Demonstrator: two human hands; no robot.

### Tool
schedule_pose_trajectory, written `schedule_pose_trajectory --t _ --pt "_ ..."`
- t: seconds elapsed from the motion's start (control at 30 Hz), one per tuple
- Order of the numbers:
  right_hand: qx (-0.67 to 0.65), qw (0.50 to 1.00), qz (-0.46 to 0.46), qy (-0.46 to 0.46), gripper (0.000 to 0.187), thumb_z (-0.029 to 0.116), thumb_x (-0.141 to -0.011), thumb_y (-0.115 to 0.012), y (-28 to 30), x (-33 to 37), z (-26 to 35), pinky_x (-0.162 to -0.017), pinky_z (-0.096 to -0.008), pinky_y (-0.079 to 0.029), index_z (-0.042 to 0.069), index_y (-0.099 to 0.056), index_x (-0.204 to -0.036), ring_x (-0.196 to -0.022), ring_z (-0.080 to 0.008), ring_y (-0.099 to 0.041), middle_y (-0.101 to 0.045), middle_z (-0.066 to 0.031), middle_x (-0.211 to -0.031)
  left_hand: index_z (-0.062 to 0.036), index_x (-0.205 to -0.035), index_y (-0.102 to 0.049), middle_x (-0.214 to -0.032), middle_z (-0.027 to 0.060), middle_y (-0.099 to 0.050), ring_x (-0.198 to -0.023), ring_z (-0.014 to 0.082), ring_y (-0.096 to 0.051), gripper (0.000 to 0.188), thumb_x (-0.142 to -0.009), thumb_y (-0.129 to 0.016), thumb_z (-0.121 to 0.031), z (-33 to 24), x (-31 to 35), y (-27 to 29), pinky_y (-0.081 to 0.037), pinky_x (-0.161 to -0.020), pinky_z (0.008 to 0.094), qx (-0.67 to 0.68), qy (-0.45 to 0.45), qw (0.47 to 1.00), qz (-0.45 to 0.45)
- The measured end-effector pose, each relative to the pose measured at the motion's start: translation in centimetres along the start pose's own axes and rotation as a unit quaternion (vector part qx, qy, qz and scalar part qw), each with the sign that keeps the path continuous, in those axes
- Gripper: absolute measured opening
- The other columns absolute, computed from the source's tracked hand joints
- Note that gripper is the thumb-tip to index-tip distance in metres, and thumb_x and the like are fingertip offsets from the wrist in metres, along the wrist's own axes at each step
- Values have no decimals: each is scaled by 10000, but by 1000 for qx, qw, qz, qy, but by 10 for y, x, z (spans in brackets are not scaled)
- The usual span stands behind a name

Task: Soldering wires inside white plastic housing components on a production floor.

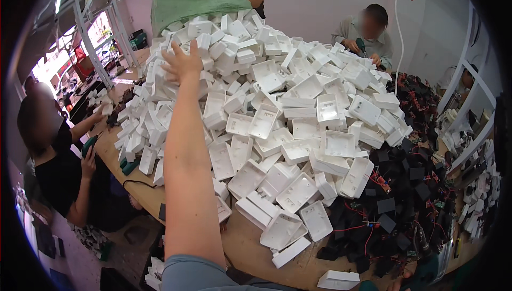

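My left arm reaches far across the table, and my left hand point(184, 64) is at the upper left of a big heap of white plastic casings point(266, 75). Its fingers are spread, and nothing is seen held in them. The hand is over or against the casings; I cannot tell how firmly it touches. Many casings are shallow, open boxes with rounded corners, tumbled at all angles. A green sack point(197, 3) lies over the back of the heap, its mouth toward the casings. My right hand does not show.
Black parts with red wires point(394, 205) are piled along the right. The wooden table point(240, 248) shows at the front, with a loose casing point(338, 279) near its edge. A person at left point(58, 152) and another at back right point(368, 32) hold tools. Someone stands behind the sack.
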State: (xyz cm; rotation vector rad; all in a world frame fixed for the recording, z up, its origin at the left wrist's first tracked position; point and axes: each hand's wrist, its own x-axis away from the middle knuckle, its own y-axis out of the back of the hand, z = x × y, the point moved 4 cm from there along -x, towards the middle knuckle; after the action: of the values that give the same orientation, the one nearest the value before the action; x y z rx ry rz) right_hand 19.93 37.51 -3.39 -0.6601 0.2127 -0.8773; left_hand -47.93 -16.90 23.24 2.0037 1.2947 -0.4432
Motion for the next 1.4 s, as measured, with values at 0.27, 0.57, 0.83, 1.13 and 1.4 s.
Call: schedule_pose_trajectory --t 0.27,0.57,0.83,1.13,1.4 --pt "-73 991 107 -24 690 97 -774 -701 -37 -19 -14 -663 -327 -463 -11 -350 -1359 -776 -213 -588 -562 -142 -1234 -151 -1337 -465 -1259 181 -550 -1200 377 -464 790 -670 -712 -496 -57 35 -72 -379 -1000 420 123 -241 918 289" --pt "40 832 551 -52 620 110 -804 -665 -167 -17 14 -669 -327 -447 -23 -396 -1347 -791 -198 -576 -546 -119 -1264 -102 -1159 -612 -1106 157 -620 -1007 310 -596 464 -763 -696 -328 -141 175 -56 -478 -860 375 215 -478 763 377" --pt "-46 907 411 -82 564 126 -820 -654 -163 -19 11 -637 -308 -421 -10 -438 -1323 -740 -171 -561 -557 -95 -1190 -60 -1206 -555 -1181 179 -558 -1128 342 -515 483 -815 -643 -329 -51 34 -68 -424 -928 414 125 -252 959 24" --pt "-93 938 330 -46 535 165 -831 -665 -128 -16 11 -612 -284 -397 13 -466 -1304 -735 -151 -554 -528 -74 -1243 -129 -1431 -304 -1472 157 -304 -1310 340 -388 794 -788 -621 -470 -84 109 -113 -321 -1022 586 58 -217 899 377" --pt "162 626 760 -68 671 240 -817 -681 -97 -37 36 -618 -300 -409 41 -381 -1383 -736 -165 -564 -532 -68 -1272 -232 -1386 -428 -1494 60 -322 -1314 274 -403 559 -869 -555 -405 -155 189 -45 -239 -1058 595 -47 -407 790 456"
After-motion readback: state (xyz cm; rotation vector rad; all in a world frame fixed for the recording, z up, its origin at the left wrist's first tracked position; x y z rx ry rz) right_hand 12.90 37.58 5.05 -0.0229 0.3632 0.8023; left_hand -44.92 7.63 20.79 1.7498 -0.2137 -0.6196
